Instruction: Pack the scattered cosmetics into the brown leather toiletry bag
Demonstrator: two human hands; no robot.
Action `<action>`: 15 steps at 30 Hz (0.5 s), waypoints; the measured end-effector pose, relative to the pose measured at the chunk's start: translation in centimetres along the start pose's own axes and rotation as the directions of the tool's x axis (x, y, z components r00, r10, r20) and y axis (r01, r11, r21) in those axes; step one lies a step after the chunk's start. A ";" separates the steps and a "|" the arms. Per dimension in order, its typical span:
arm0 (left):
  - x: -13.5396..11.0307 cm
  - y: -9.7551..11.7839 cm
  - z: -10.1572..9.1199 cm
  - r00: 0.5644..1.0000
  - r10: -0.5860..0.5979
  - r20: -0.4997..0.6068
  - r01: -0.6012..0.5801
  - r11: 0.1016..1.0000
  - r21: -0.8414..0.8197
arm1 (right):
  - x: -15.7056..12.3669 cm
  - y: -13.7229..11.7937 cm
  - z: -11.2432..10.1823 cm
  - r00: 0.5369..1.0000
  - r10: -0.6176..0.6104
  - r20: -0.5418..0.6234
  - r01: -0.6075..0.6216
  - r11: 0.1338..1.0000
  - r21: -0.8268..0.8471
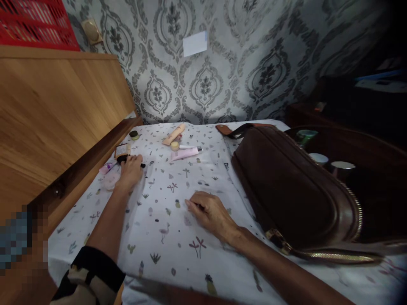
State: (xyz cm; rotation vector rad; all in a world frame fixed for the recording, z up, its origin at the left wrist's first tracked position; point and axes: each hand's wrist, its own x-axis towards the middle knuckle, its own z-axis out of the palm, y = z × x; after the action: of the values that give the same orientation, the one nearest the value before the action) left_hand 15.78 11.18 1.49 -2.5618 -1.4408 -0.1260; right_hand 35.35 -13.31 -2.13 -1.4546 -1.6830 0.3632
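At the left of the patterned white cloth, my left hand [132, 169] is closed around a small dark item, its black end [143, 165] sticking out on the right; I cannot make out its kind. Close by lie a square compact with a glittery top [122, 150], a pink-and-purple tube [107, 167] and a round pale pink item [111, 181]. My right hand [210, 212] is over the middle of the cloth, fingers curled in, with nothing visible in them. Farther back lie a beige tube [174, 134], a small yellowish jar [174, 146] and a pink tube [186, 153].
A brown zipped bag [282, 186], unzipped, takes up the right side, with several containers such as a green-topped one [305, 135] beyond its zip edge. A dark-lidded jar [134, 135] stands back left. Wooden panelling [63, 106] borders the left; a patterned wall [206, 84] is behind.
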 end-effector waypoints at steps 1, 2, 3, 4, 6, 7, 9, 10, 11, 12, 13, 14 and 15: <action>0.0 -0.1 -0.2 1.000 0.011 0.001 -0.011 1.000 -0.006 | 0.0 0.0 0.0 1.000 0.006 0.003 -0.006 1.000 0.001; 0.0 -0.3 -0.3 1.000 0.025 0.001 -0.025 1.000 -0.011 | 0.0 -0.1 -0.1 1.000 0.012 0.005 -0.012 1.000 0.003; 0.0 -0.4 -0.5 0.999 0.043 0.000 -0.043 0.999 -0.016 | 0.0 -0.1 -0.1 1.000 0.018 0.006 -0.018 1.000 0.003; 0.0 -0.4 -0.6 0.998 0.065 -0.003 -0.065 0.998 -0.021 | 0.1 -0.1 -0.1 1.000 0.024 0.006 -0.024 1.000 0.002; 0.1 -0.3 -0.8 0.993 0.119 -0.012 -0.119 0.993 -0.029 | 0.1 -0.1 -0.2 1.000 0.027 0.010 -0.027 1.000 -0.002; 0.1 0.0 -0.8 0.989 0.150 -0.018 -0.151 0.988 -0.034 | 0.2 -0.1 -0.2 1.000 0.027 0.013 -0.027 1.000 -0.003; 0.0 1.2 -0.7 0.975 0.214 -0.052 -0.217 0.975 -0.057 | 0.2 -0.1 -0.3 0.999 0.030 0.015 -0.030 1.000 -0.001; -0.1 2.1 -0.6 0.967 0.242 -0.079 -0.248 0.965 -0.081 | 0.3 -0.1 -0.3 0.999 0.034 0.013 -0.034 0.999 0.000; -0.2 3.0 -0.5 0.957 0.267 -0.109 -0.280 0.952 -0.121 | 0.3 0.0 -0.4 0.999 0.040 0.009 -0.040 0.999 0.000; -0.4 4.1 -0.4 0.947 0.291 -0.133 -0.312 0.933 -0.179 | 0.3 0.0 -0.5 0.999 0.049 0.002 -0.049 0.999 -0.002; -0.5 5.1 -0.4 0.938 0.315 -0.147 -0.343 0.904 -0.255 | 0.3 0.1 -0.6 0.998 0.056 -0.007 -0.057 0.998 -0.006; -0.7 6.0 -0.3 0.928 0.340 -0.150 -0.372 0.864 -0.340 | 0.3 0.1 -0.7 0.998 0.063 -0.017 -0.063 0.998 -0.009; -0.8 6.7 -0.4 0.918 0.365 -0.155 -0.395 0.815 -0.424 | 0.3 0.2 -0.8 0.997 0.070 -0.028 -0.071 0.997 -0.011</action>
State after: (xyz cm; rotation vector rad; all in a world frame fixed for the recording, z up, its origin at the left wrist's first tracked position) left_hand 21.07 7.06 0.83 -3.1241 -0.9200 -0.5351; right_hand 36.08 -13.17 -1.68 -1.5244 -1.6175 0.3701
